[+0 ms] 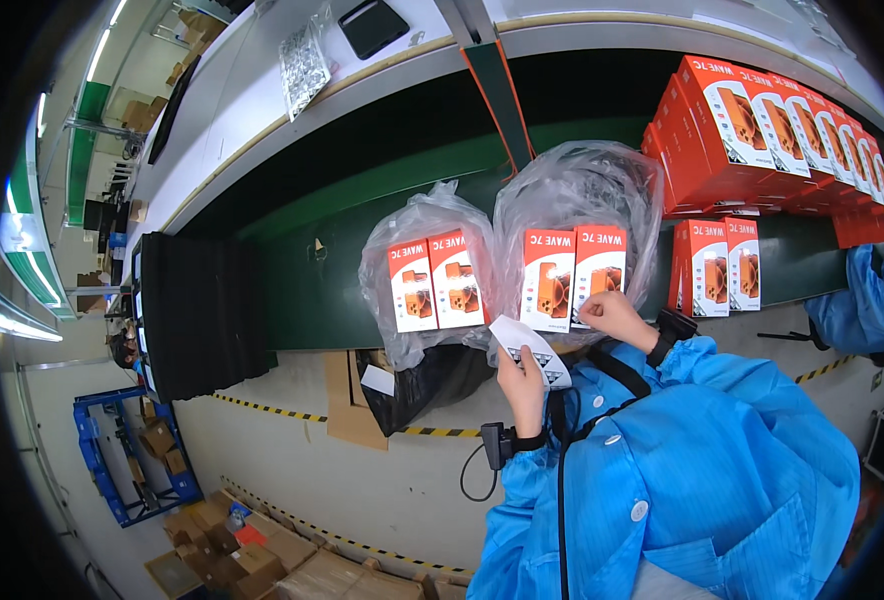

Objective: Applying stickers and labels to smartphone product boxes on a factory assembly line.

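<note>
My left hand (524, 392) grips a curling white sheet of stickers (536, 352) with black printed labels. Just right of it, my right hand (612, 314) is closed, its fingertips pinched at the lower part of a red-and-white box (600, 262); what they pinch, if anything, is too small to make out. A second such box (548, 278) stands close beside that one. Both are in front of a clear plastic bag (577, 180). Further left, another clear bag (424, 215) surrounds two more boxes (412, 287).
Several red boxes (707, 115) stand in rows at the right, with two more boxes (744, 262) nearer. The dark green bench (312, 290) has a shelf (252, 110) above. A black bag (430, 392) hangs below its edge. Another person's blue sleeve (862, 310) is at far right.
</note>
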### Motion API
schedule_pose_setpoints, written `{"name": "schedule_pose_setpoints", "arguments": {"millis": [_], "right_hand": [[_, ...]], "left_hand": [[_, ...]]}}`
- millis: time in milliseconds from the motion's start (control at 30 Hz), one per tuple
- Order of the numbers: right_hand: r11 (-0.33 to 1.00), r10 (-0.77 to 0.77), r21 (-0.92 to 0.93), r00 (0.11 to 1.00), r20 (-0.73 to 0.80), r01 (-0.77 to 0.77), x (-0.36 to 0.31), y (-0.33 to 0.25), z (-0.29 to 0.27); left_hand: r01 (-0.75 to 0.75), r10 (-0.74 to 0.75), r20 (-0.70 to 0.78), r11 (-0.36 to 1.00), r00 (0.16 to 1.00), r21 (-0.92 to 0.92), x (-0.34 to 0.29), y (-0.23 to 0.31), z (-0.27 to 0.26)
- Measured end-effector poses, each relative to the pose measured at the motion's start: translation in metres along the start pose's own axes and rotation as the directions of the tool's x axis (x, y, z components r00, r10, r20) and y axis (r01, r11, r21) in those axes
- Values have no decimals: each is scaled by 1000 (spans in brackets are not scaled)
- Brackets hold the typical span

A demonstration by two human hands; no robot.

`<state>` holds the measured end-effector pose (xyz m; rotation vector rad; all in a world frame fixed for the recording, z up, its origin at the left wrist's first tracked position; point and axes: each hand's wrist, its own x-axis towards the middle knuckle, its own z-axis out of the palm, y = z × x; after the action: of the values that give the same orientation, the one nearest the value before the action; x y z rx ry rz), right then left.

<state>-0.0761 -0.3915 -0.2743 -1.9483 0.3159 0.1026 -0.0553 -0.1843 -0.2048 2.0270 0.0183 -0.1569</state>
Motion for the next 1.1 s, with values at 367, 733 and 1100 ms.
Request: {"name": "schedule_pose_setpoints", "arguments": {"millis": [367,733,1100], "right_hand": [[995,24,-99,999,-34,-27,-5,-4,5],[993,-9,-120,999,-53,3,-4,0,8],[846,182,412,910,372,-338,-11,-34,1]], "left_hand": [[-23,23,15,1000,1000,-3,-2,-12,6],[12,-12,57,1000,998,5,-3,0,3],[31,-21,120,996,993,-79,-7,1,1]]}}
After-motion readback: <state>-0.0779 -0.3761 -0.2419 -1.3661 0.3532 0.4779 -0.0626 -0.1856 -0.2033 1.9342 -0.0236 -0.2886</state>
